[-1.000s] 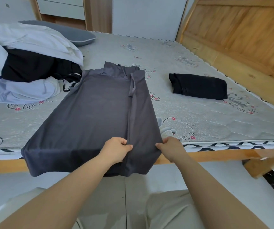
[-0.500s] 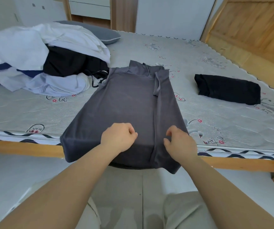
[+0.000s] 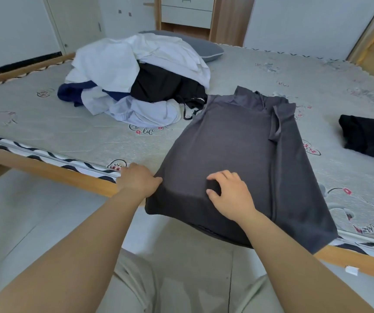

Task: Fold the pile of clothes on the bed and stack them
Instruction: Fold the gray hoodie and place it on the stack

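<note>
The dark grey garment (image 3: pixel 238 154) is spread flat on the mattress (image 3: pixel 91 136), its near hem draped over the wooden bed rail (image 3: pixel 52 170). Its near left corner is gripped by the left hand (image 3: pixel 137 180), whose fingers are curled on the fabric edge with the knuckles turned toward the bed. A small bunch of the cloth is pinched by the right hand (image 3: pixel 228 195) between thumb and curled fingers (image 3: pixel 217 176), just right of the left hand and inside the hem. A folded strip of the garment runs along its right side, beyond the right hand's fingers. Further past the left hand's fingers, the unfolded pile of clothes (image 3: pixel 136 80) is heaped in white, black and navy, touching the garment's far left corner. Well to the right of the right hand, a folded black item (image 3: pixel 368 138) is laid on the mattress.
</note>
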